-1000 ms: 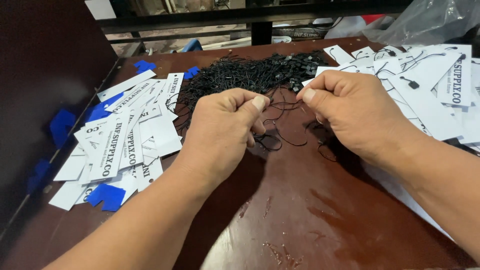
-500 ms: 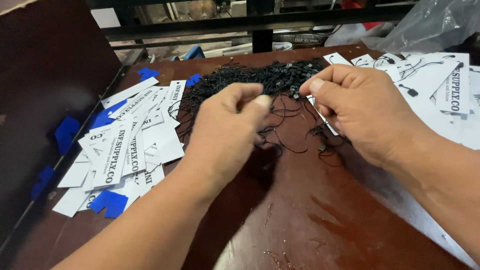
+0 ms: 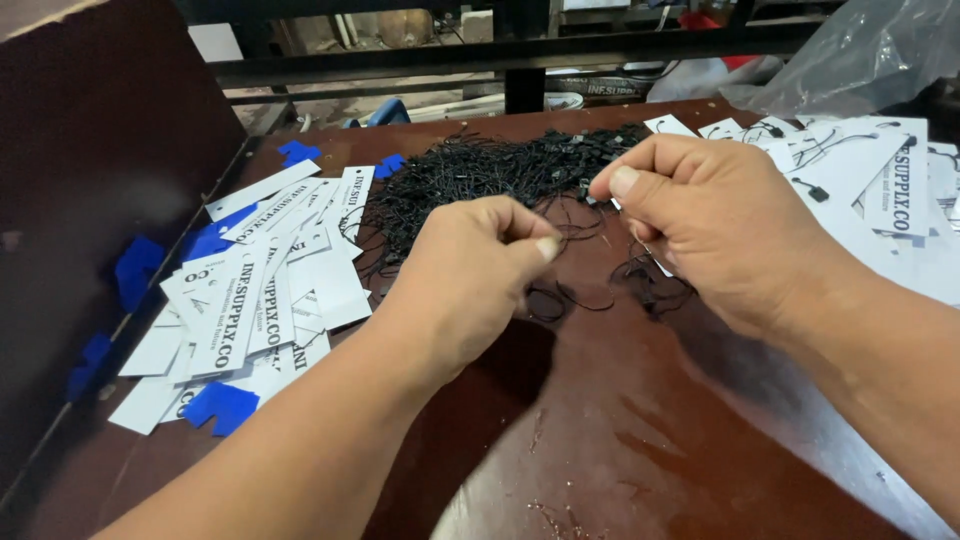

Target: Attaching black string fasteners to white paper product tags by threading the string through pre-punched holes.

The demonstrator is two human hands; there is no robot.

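My left hand [image 3: 470, 270] pinches one end of a thin black string [image 3: 575, 232] between thumb and forefinger. My right hand [image 3: 710, 215] pinches the other end, by the string's small black clasp, and a white tag shows under its fingers. Both hands hover over a dark brown table [image 3: 620, 450]. Just behind them lies a heap of black strings [image 3: 480, 175]. A few loose black strings [image 3: 650, 285] lie on the table under my right hand.
A spread of white paper tags [image 3: 260, 290] with some blue ones [image 3: 220, 405] covers the table's left side. More white tags with strings attached [image 3: 860, 180] lie at the right. A dark panel [image 3: 90, 180] stands along the left edge; a clear plastic bag [image 3: 860, 50] sits behind.
My hands have drawn apart a little, the left one lower and the right one lifted, with the string stretched between them. The view has shifted slightly.
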